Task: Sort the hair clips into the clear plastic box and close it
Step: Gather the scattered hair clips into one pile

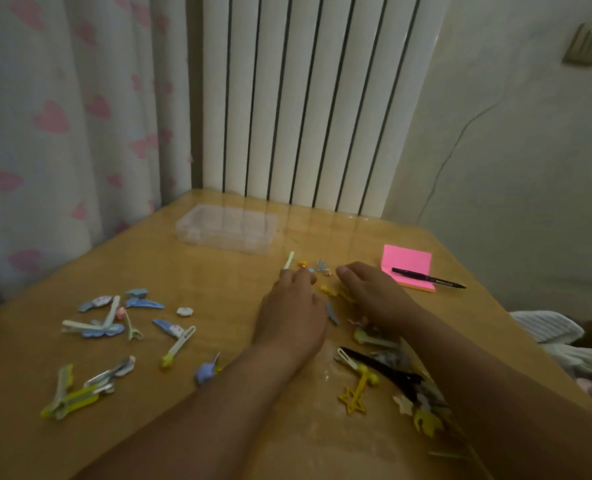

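A clear plastic box (227,228) lies at the far side of the wooden table (190,275), its lid down. Blue, white and yellow hair clips (114,320) are scattered at the left; more lie at the right, among them a yellow star clip (355,396) and a long black clip (384,370). My left hand (292,313) rests palm down mid-table, its fingertips pinching the near end of a pale green clip (289,260). Just to its right, my right hand (370,292) lies on the table with fingers curled over small yellow clips (329,291); what it grips is hidden.
A pink sticky-note pad (407,263) with a black pen (427,278) on it sits at the right side of the table. A white radiator (305,98) and a heart-print curtain (62,133) stand behind. Striped fabric (547,327) lies off the right edge.
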